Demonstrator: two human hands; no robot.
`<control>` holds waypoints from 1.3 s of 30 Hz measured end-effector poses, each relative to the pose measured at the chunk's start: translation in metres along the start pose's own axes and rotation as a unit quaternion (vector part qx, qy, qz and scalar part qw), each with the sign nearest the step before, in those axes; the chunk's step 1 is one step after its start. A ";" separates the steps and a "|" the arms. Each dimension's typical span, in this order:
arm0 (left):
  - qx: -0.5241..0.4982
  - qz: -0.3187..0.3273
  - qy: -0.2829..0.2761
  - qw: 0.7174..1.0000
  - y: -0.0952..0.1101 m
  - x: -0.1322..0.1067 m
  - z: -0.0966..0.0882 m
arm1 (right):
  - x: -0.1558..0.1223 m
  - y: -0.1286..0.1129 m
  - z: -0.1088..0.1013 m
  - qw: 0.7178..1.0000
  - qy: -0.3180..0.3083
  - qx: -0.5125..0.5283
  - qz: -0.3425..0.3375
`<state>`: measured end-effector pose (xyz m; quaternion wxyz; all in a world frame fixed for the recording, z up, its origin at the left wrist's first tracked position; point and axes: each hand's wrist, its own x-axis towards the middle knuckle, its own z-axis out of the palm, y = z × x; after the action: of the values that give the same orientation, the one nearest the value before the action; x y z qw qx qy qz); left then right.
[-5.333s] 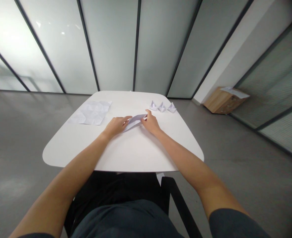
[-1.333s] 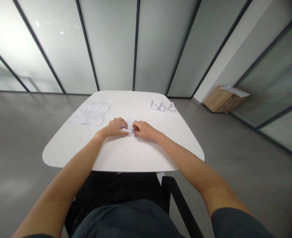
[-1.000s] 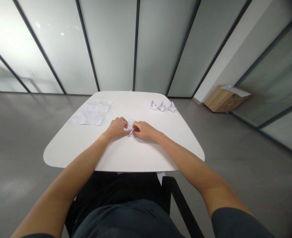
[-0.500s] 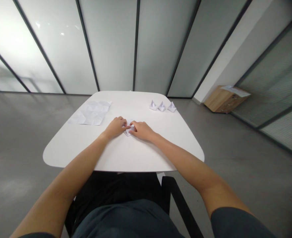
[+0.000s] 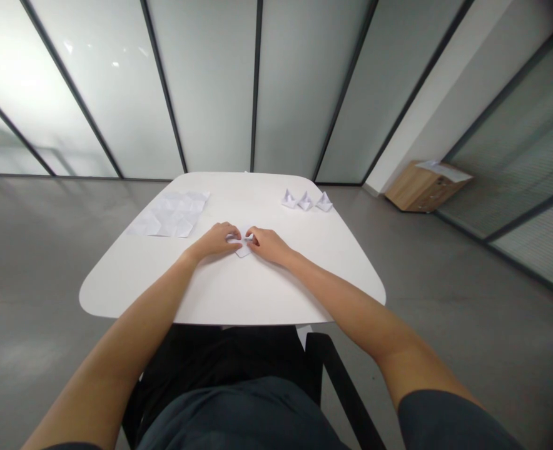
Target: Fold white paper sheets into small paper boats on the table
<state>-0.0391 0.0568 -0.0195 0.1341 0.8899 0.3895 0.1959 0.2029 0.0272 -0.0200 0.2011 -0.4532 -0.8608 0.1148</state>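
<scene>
I have both hands in front of me over the white table (image 5: 258, 290), working at one small folded paper (image 5: 243, 252) that lies near the middle of the tabletop. Its near end shows as a blunt white point between the hands; the rest is partly covered by fingers.

The left hand (image 5: 214, 240) comes in from the left side of the paper, fingers curved, with a modest gap between the thumb and the other fingertips. The right hand (image 5: 270, 244) mirrors it from the right side, thumb and forefinger bent toward each other and parted a little at the tips. Both sets of fingertips are at the paper's edges, but from here I cannot tell whether either one is pinching it or merely resting against it.

Toward the far right of the table I see three folded paper boats (image 5: 305, 202) standing in a row, the rightmost set slightly apart from the other two. At the far left lies a creased paper sheet (image 5: 176, 214), spread open. Beyond the table, on the right, a wooden cabinet (image 5: 417, 187) stands on the floor.
</scene>
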 end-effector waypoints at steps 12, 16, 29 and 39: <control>-0.062 0.049 -0.051 0.996 -0.001 -0.001 -0.012 | -0.004 0.018 -0.011 0.984 -0.042 0.010 -0.174; -0.109 0.031 -0.086 0.990 -0.001 -0.005 -0.015 | -0.001 0.026 -0.008 0.982 -0.051 0.018 -0.180; -0.105 0.045 -0.087 0.990 -0.005 -0.007 -0.015 | 0.004 0.035 -0.007 0.980 -0.059 -0.009 -0.189; -0.105 0.037 -0.070 0.991 -0.009 -0.005 -0.011 | 0.004 0.030 -0.012 0.972 -0.065 -0.071 -0.214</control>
<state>-0.0532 0.0600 -0.0147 0.2463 0.8963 0.3233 0.1772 0.2281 0.0478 -0.0202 0.1320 -0.2633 -0.9549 0.0372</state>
